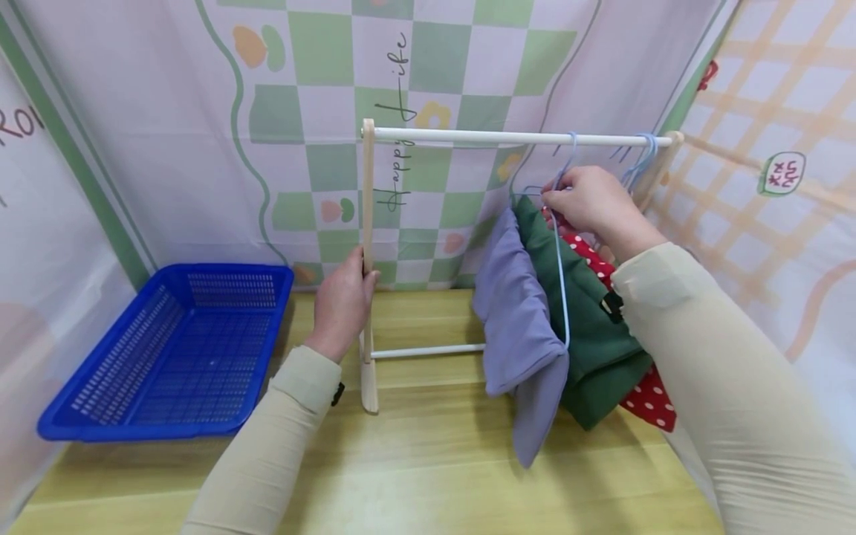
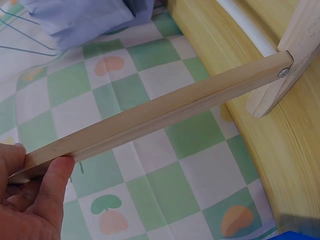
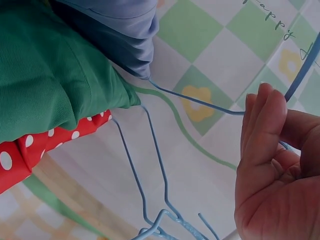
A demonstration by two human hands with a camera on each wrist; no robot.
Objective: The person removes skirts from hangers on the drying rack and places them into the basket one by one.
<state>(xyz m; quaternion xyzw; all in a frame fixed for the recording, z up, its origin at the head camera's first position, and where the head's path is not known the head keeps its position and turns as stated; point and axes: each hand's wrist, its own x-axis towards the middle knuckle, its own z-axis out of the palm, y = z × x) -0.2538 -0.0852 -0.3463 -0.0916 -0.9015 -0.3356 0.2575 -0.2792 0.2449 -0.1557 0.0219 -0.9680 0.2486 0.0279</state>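
Observation:
My left hand (image 1: pixel 342 301) grips the wooden upright (image 1: pixel 368 193) at the left end of a small clothes rack; the left wrist view shows thumb and fingers on either side of it. My right hand (image 1: pixel 591 204) pinches a light-blue wire hanger (image 3: pixel 200 102) near its neck, just under the rack's white rail (image 1: pixel 468 137). From that hanger droops a lavender cloth garment (image 1: pixel 515 312). Right behind it hang a dark green garment (image 1: pixel 582 319) and a red one with white dots (image 1: pixel 652 401), partly hidden by the green cloth and my right arm.
A blue plastic basket (image 1: pixel 267 357) stands left of the rack on the wooden table (image 1: pixel 401 475). A lower white bar (image 1: pixel 428 351) runs between the rack's feet. Patterned cloth walls (image 1: pixel 321 59) enclose the back and both sides.

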